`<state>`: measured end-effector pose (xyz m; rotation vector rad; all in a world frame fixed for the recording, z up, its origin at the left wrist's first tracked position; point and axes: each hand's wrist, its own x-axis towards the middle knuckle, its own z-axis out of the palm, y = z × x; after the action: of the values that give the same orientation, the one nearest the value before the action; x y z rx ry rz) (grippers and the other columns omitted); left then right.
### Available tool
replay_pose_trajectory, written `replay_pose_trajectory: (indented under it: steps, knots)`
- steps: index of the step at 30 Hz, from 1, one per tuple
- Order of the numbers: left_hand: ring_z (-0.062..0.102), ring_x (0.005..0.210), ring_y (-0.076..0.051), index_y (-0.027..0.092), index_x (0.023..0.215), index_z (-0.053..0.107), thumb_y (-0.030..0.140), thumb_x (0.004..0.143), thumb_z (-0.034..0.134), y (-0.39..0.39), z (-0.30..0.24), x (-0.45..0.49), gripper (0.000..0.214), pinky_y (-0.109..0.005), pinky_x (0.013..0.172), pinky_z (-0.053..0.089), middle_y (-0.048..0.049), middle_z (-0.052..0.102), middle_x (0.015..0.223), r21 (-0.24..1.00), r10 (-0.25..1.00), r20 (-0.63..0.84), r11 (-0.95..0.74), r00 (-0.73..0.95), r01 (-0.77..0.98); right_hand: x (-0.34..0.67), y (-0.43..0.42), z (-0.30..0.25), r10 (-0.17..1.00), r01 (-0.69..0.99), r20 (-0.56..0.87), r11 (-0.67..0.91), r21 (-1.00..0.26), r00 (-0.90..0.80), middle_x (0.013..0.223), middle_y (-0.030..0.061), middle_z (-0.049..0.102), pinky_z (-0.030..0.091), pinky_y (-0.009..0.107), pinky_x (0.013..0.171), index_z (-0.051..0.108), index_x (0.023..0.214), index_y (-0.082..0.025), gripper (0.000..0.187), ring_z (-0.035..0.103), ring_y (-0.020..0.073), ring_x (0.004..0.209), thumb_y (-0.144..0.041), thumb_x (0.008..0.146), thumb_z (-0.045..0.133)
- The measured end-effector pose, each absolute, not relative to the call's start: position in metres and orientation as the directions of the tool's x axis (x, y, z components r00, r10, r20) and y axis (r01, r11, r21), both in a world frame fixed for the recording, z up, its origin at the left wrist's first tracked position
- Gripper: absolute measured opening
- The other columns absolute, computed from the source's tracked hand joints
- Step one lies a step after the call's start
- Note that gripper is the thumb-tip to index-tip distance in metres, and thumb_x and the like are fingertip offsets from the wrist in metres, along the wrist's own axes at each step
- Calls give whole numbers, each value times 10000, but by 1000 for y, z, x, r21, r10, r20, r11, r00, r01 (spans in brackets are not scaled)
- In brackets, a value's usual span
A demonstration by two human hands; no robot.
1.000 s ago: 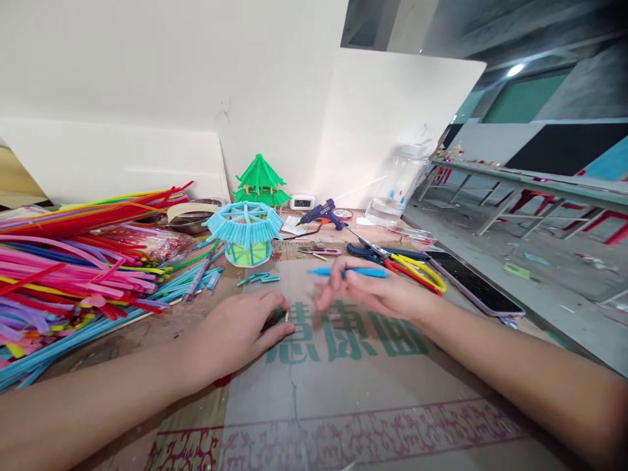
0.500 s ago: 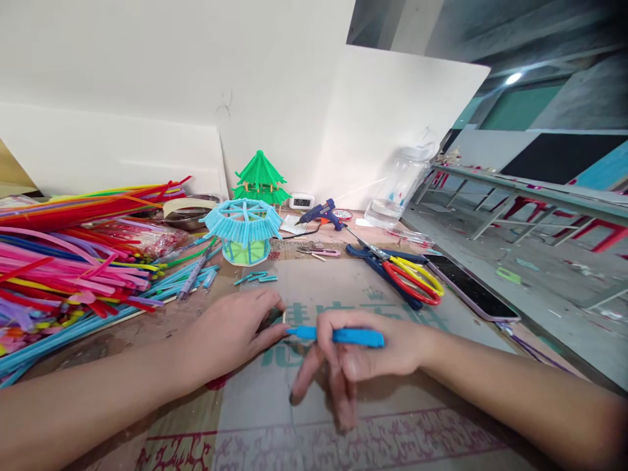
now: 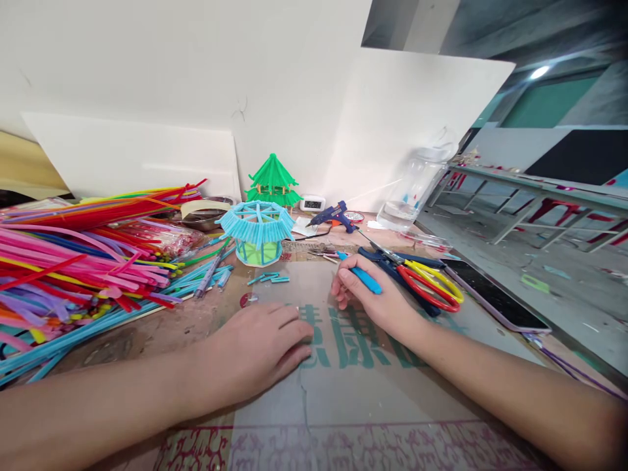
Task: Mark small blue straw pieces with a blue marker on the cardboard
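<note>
My right hand is closed around a blue pen, over the cardboard just left of the scissors. Palm down on the printed cardboard, my left hand has its fingers curled in towards the thumb. A tiny pale tip shows above its fingers; the rest of what they hold is hidden. Several short light-blue pieces lie beyond the left hand. Behind them stands a round model with a light-blue roof, in front of a green pagoda-like roof.
Colourful pipe cleaners are heaped at left, near a bowl. A glue gun, a small clock and a clear bottle stand at the back. Dark-handled pliers lie under the scissors, beside a phone.
My right hand has moved up and away from the left hand, towards the scissors, with the blue pen. My left hand has turned flatter; the small pale stick between its fingers is now mostly hidden.
</note>
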<state>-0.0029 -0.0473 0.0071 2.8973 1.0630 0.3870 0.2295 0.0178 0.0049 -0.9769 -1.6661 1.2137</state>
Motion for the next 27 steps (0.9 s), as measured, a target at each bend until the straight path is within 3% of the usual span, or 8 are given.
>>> replay_pose_trajectory:
  steps: [3, 5, 9, 13, 16, 19, 23, 27]
  knots:
    - [638, 1130, -242, 184, 1207, 636, 369, 1020, 446, -55, 2, 12, 325, -391, 1023, 495, -91, 693, 1198, 103, 513, 271, -857, 815, 506, 229, 20, 6, 941, 84, 152, 185, -979, -301, 749, -18, 647, 530, 278, 598, 489, 877, -232, 289, 598, 135, 611, -494, 924, 601]
    - [427, 1413, -314, 83, 1414, 495, 496, 996, 455, -60, 0, 25, 589, -449, 1174, 367, -195, 482, 1504, 131, 523, 213, -853, 826, 506, 229, 22, 6, 944, 72, 148, 176, -982, -295, 749, -22, 646, 523, 268, 595, 488, 885, -228, 293, 595, 128, 607, -494, 920, 605]
    - [203, 1503, -371, 17, 1521, 344, 580, 973, 434, -64, 12, 46, 791, -532, 1225, 251, -248, 235, 1607, 358, 559, 39, -782, 828, 511, 230, 23, 5, 943, 78, 145, 176, -981, -300, 755, -22, 647, 524, 263, 601, 491, 883, -226, 308, 600, 124, 609, -509, 913, 610]
    - [323, 1480, -229, 243, 1414, 553, 368, 1048, 316, -65, 33, 52, 454, -398, 1209, 321, -14, 431, 1563, 623, 307, 112, -762, 945, 174, 230, 22, 5, 943, 61, 129, 155, -986, -308, 732, -29, 636, 533, 264, 586, 483, 880, -226, 340, 602, 125, 593, -537, 896, 620]
    - [320, 1482, -261, 158, 1405, 555, 344, 1014, 416, -67, 37, 54, 455, -430, 1215, 294, -73, 468, 1535, 658, 252, 119, -744, 960, 114, 229, 22, 5, 941, 50, 130, 152, -987, -312, 718, -32, 631, 531, 257, 574, 483, 887, -225, 350, 600, 124, 584, -545, 889, 625]
    - [648, 1194, -221, 151, 1171, 705, 281, 1019, 355, -72, 38, 51, 403, -287, 976, 532, -57, 742, 1166, 794, 44, 54, -608, 998, -16, 229, 21, 6, 940, 56, 126, 151, -987, -316, 711, -33, 623, 528, 254, 569, 483, 882, -225, 351, 600, 125, 589, -548, 893, 618]
    - [657, 714, -145, 178, 802, 706, 248, 958, 481, -72, 46, 32, 282, -223, 698, 516, -18, 702, 743, 662, 485, 101, -685, 869, 305, 230, 21, 8, 937, 65, 128, 158, -985, -326, 723, -27, 639, 526, 261, 577, 489, 890, -225, 335, 597, 125, 581, -536, 901, 615]
    - [634, 932, -195, 198, 964, 663, 164, 866, 546, -54, 39, 3, 157, -321, 879, 498, -39, 689, 957, 408, 712, 235, -690, 662, 598, 235, 26, 7, 947, -22, 257, 257, -966, -193, 693, -27, 629, 491, 254, 557, 492, 859, -223, 303, 570, 122, 569, -498, 922, 604]
